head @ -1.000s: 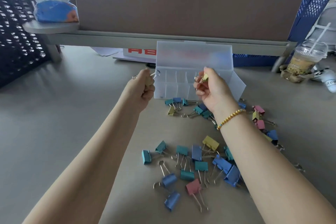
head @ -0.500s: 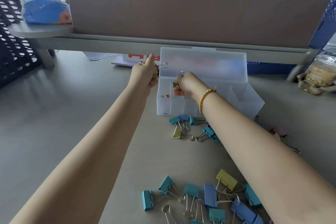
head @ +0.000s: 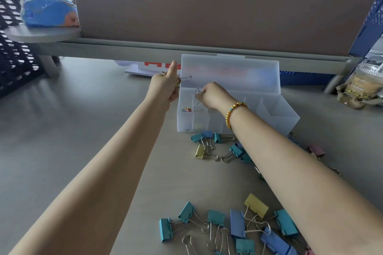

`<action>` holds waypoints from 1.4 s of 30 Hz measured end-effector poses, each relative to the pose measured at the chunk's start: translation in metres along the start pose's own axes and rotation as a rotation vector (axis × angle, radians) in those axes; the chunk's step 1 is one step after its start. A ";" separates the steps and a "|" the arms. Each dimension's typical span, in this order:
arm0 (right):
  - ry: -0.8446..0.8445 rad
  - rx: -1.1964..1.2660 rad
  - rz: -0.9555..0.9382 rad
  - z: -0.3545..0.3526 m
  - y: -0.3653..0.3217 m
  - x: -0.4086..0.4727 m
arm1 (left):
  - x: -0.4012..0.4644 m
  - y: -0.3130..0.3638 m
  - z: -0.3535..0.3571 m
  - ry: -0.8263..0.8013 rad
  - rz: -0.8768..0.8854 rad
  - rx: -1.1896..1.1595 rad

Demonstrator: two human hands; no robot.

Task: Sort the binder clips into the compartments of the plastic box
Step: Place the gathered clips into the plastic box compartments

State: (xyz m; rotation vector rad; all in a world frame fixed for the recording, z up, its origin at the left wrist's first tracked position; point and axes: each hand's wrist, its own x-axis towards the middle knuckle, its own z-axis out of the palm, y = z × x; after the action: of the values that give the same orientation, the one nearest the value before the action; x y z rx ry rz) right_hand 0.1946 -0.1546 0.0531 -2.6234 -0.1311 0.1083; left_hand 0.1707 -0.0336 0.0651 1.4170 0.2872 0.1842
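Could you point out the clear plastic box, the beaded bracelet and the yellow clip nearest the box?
plastic box (head: 275,118): head view, bare front wall at its right end.
beaded bracelet (head: 232,111): head view, gold beads on the right wrist.
yellow clip (head: 200,151): head view, its yellow body, on the table.

Two bare forearms reach in from the bottom edge, with no sleeve showing on either. The left hand (head: 165,87) wears a thin metal ring (head: 162,73) at about 11 o'clock on its knuckles. The wrist of the right hand (head: 213,97) carries a bracelet (head: 234,112) of round golden beads, with a single blue bead among them near 10 o'clock on the loop.
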 end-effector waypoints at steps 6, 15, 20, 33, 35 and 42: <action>-0.001 0.183 0.000 -0.006 0.003 -0.007 | 0.005 0.003 0.003 -0.028 0.106 0.446; 0.139 0.666 0.012 -0.016 0.025 -0.021 | -0.001 0.006 0.040 -0.361 0.331 1.318; 0.253 0.765 0.029 -0.013 0.030 -0.019 | 0.003 -0.009 0.056 -0.478 0.240 1.507; 0.326 0.903 0.032 -0.017 0.032 -0.024 | 0.007 -0.015 0.049 -0.277 0.164 0.976; 0.331 0.896 0.030 -0.019 0.033 -0.025 | 0.005 -0.022 0.049 -0.231 0.237 1.039; 0.361 0.842 -0.024 -0.025 0.033 -0.030 | -0.004 -0.025 0.055 -0.107 0.310 1.154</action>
State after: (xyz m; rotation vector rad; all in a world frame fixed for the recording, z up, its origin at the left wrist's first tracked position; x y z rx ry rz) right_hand 0.1699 -0.1986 0.0604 -1.7618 0.0134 -0.2659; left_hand 0.1823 -0.0899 0.0481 2.6100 0.0593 0.2016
